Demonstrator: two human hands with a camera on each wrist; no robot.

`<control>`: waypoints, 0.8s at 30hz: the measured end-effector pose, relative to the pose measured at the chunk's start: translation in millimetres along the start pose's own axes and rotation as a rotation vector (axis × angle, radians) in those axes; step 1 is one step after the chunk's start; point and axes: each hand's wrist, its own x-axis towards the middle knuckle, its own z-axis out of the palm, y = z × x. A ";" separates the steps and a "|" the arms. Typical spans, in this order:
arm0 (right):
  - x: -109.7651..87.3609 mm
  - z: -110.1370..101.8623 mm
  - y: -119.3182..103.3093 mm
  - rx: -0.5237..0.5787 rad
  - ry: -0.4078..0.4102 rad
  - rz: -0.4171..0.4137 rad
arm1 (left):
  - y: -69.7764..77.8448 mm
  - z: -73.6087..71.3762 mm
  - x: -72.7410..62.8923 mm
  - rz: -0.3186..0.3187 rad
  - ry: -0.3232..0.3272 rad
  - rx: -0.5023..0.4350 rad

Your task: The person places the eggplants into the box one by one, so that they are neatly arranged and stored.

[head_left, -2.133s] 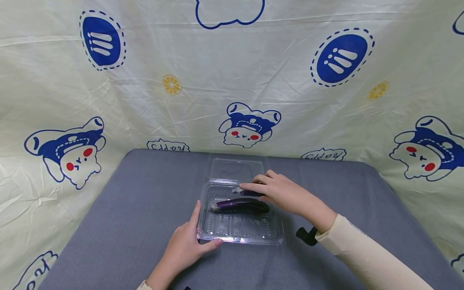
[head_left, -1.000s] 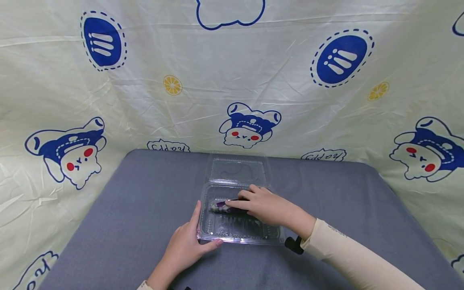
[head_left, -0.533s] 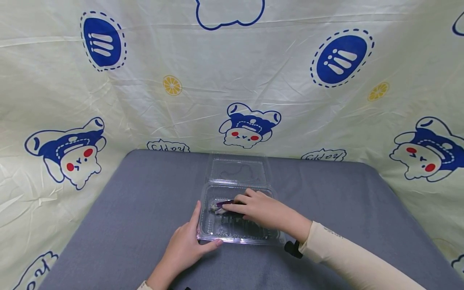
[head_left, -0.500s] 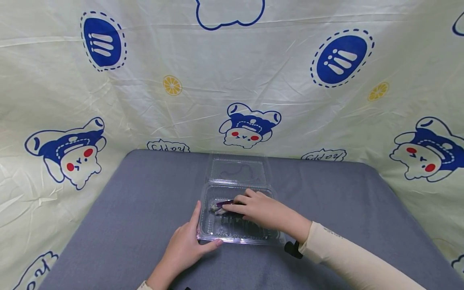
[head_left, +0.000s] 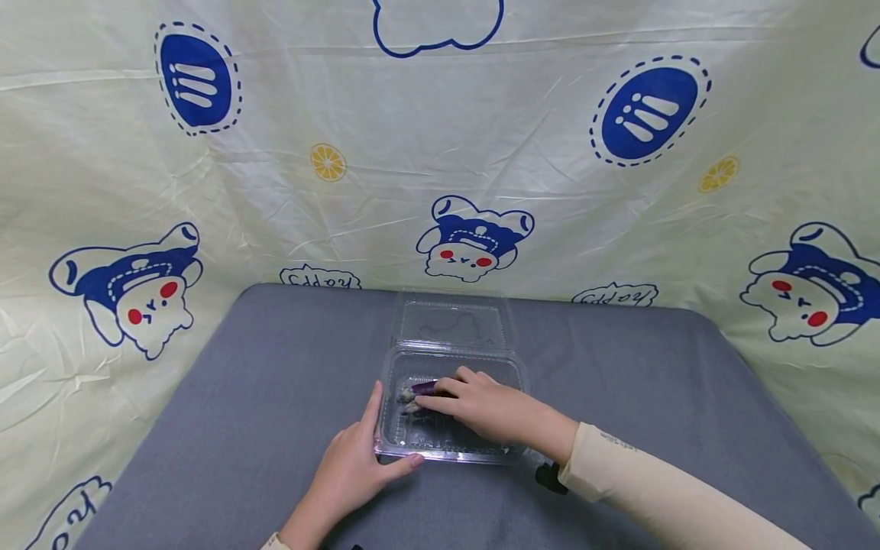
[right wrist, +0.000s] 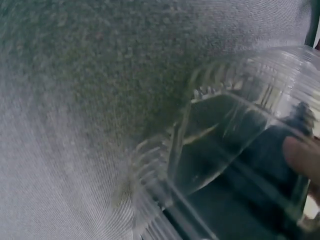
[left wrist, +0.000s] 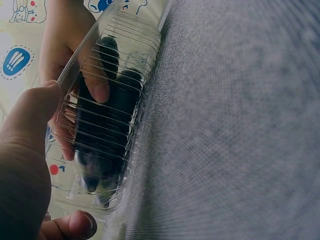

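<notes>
A clear plastic clamshell container lies with its lid folded back. My left hand steadies its near-left corner, thumb along the front rim and index finger along the left side. Inside, my right hand grips an eggplant from above; only its pale stem end shows past the fingers. Just behind it lies another dark purple eggplant, partly covered by that hand. Through the ribbed wall in the left wrist view, both eggplants appear side by side, with a right-hand finger over them.
The transparent lid lies flat behind the container, near the far edge of the grey cloth-covered table. A printed curtain hangs behind and at both sides. A black wrist device hangs beneath the right sleeve.
My right hand has carried one eggplant from the container's back, over the other eggplant, to the near side of it. My left hand has kept its place at the corner.
</notes>
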 end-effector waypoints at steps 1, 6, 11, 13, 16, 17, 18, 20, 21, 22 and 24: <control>0.1 0.3 -0.5 0.010 -0.006 -0.001 | -0.1 -0.1 0.0 0.003 0.000 0.000; 0.3 1.1 -1.9 0.065 -0.030 0.009 | 0.0 -0.6 0.1 0.001 -0.005 0.001; 1.9 3.9 -1.4 0.062 -0.044 -0.010 | 0.0 -0.2 0.5 -0.025 -0.018 -0.002; 2.7 5.7 -1.2 0.057 -0.048 -0.024 | 0.0 0.1 0.6 -0.029 -0.021 -0.004; 3.3 7.3 -1.4 0.061 -0.058 -0.029 | -0.1 0.4 0.8 -0.027 -0.020 -0.003; 3.3 7.6 -1.7 0.069 -0.062 -0.027 | 0.0 0.4 0.9 -0.027 -0.020 -0.004; 3.3 7.8 -1.9 0.078 -0.065 -0.025 | -0.2 0.6 1.0 -0.028 -0.022 -0.003; 2.9 7.6 -2.1 0.090 -0.069 -0.019 | -0.2 0.6 1.0 -0.030 -0.023 -0.003; 2.6 7.3 -2.1 0.093 -0.070 -0.018 | -0.3 0.7 1.1 -0.031 -0.024 -0.003; 2.4 6.7 -2.2 0.097 -0.068 -0.017 | -0.4 0.8 1.1 -0.031 -0.024 -0.003; 1.5 5.5 -1.7 0.101 -0.059 -0.019 | -0.7 1.1 0.9 -0.029 -0.021 -0.005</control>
